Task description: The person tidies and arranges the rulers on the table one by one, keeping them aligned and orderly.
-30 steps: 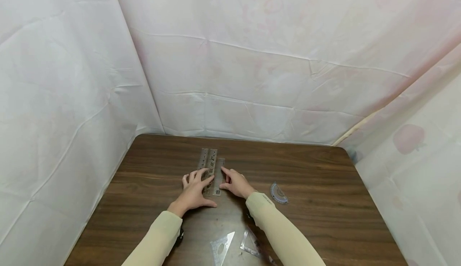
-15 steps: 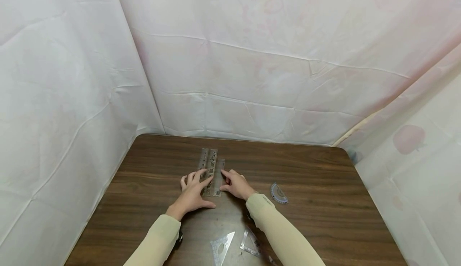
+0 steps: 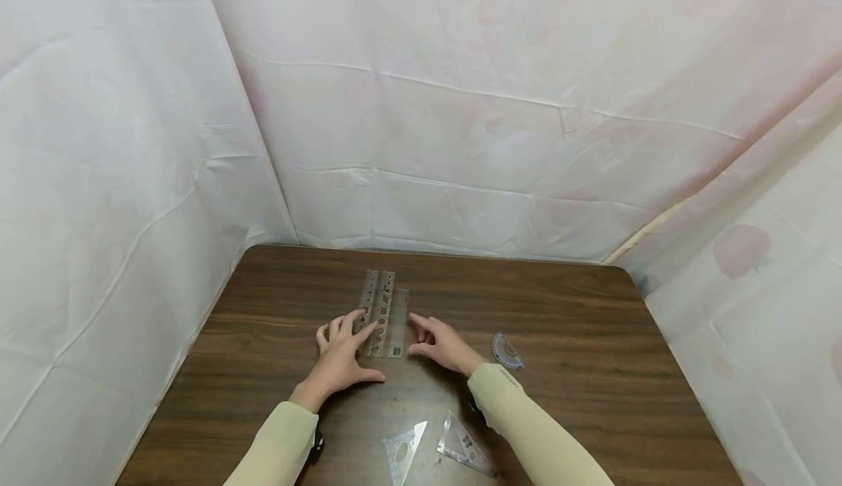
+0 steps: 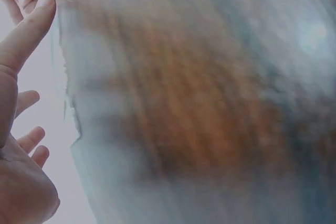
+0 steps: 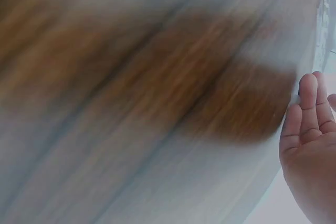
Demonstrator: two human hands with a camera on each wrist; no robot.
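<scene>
Three clear plastic stencil rulers (image 3: 384, 312) lie side by side, lengthwise, on the dark wooden table (image 3: 579, 398). My left hand (image 3: 343, 349) lies flat with spread fingers, its fingertips touching the leftmost ruler's near end. To the right of the rulers hovers my right hand (image 3: 439, 340), fingers relaxed and forefinger extended, clear of the rightmost ruler. The wrist views show only blurred wood grain, with my left hand (image 4: 21, 119) and right hand (image 5: 310, 145) at their edges.
A small clear protractor (image 3: 507, 350) lies right of my right hand. Two clear set squares (image 3: 435, 448) rest near the table's front edge between my forearms. Pale sheeting walls (image 3: 421, 128) enclose the table on the left, back and right.
My right hand has drawn back to the right, off the rightmost ruler. My left hand has slid slightly left and towards me, still touching the leftmost ruler.
</scene>
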